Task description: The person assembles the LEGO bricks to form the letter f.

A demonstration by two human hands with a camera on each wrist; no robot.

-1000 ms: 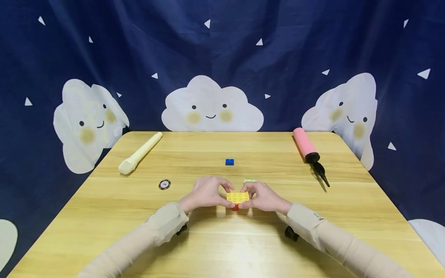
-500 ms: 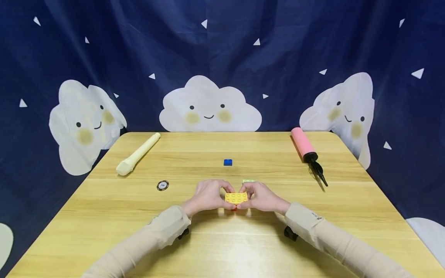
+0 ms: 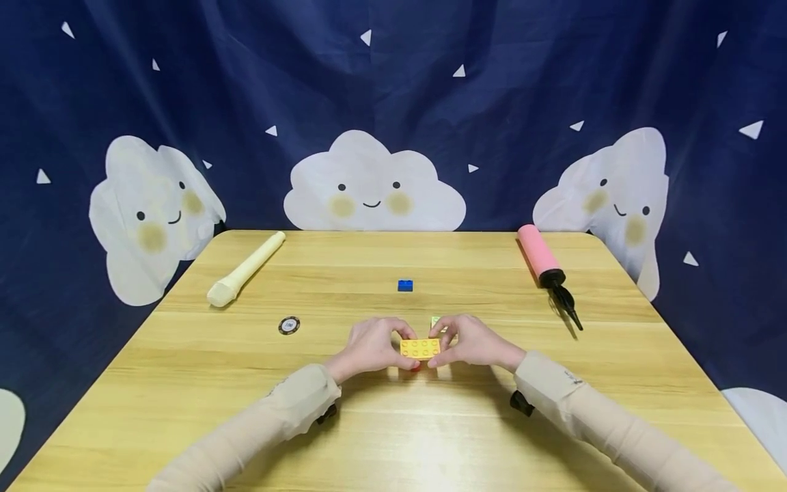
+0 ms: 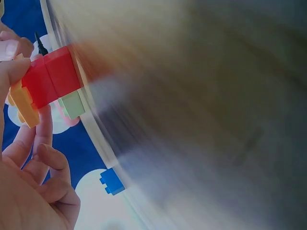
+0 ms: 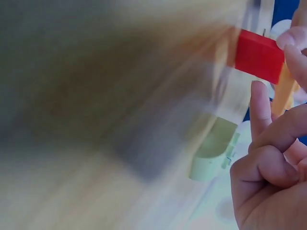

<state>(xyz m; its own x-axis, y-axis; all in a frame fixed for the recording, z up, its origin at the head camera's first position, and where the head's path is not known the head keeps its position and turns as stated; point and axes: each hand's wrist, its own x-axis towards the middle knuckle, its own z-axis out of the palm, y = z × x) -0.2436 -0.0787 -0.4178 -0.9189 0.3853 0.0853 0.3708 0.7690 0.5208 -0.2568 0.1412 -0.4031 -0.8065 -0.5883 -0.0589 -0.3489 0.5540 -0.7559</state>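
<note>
Hands at work on the desk (image 3: 369,444): at lower centre of the frame, left hand (image 3: 375,345) and right hand (image 3: 472,342) pinch opposite ends of a yellow block (image 3: 420,349) atop a red piece (image 4: 50,79), apparently joining them; next seems to call for an even press.

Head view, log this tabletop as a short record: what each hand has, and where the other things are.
left hand: pinches the left end of the yellow brick
right hand: pinches its right end
yellow brick: studs up, between the hands
red piece: under the yellow brick, against it
light green piece: just beyond the right hand, partly hidden
blue brick: farther back, near the middle
round chip: left of the left hand
cream microphone: back left
pink pump: back right
</note>
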